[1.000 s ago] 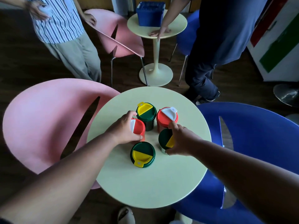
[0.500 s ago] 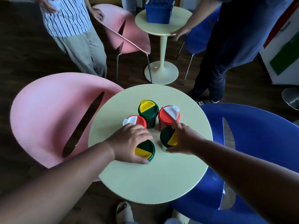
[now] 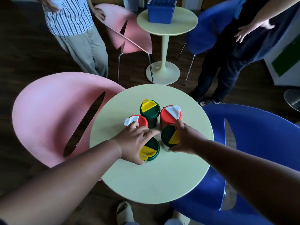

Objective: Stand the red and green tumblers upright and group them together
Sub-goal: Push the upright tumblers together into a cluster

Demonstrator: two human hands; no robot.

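five tumblers upright and clustered on the round table

five lidded tumblers stand upright near the middle of the pale yellow round table [image 3: 146, 184], packed in a loose ring. taking the cluster's centre as the dial: a green tumbler with a yellow flap [image 3: 149, 111] sits at 12 o'clock, a red tumbler with a white flap [image 3: 170, 115] at 2 o'clock, just beside it. a second red tumbler [image 3: 137, 121] is at 10 o'clock, touching or nearly touching the 12 o'clock green one. another green tumbler [image 3: 169, 136] stands at 4 o'clock, and the last green tumbler [image 3: 150, 150] at 6 o'clock.

the left hand [image 3: 133, 143] lies over the 6 o'clock green tumbler, fingers spread across its lid and thumb down its near side, holding it. the right hand [image 3: 186, 140] wraps the 4 o'clock green tumbler from its right, thumb at the base and fingers curled over the lid's far edge, one fingertip touching the 2 o'clock red tumbler.

a pink chair [image 3: 53, 117] stands at the table's 9 o'clock, a blue chair [image 3: 259, 143] at its 3 o'clock.
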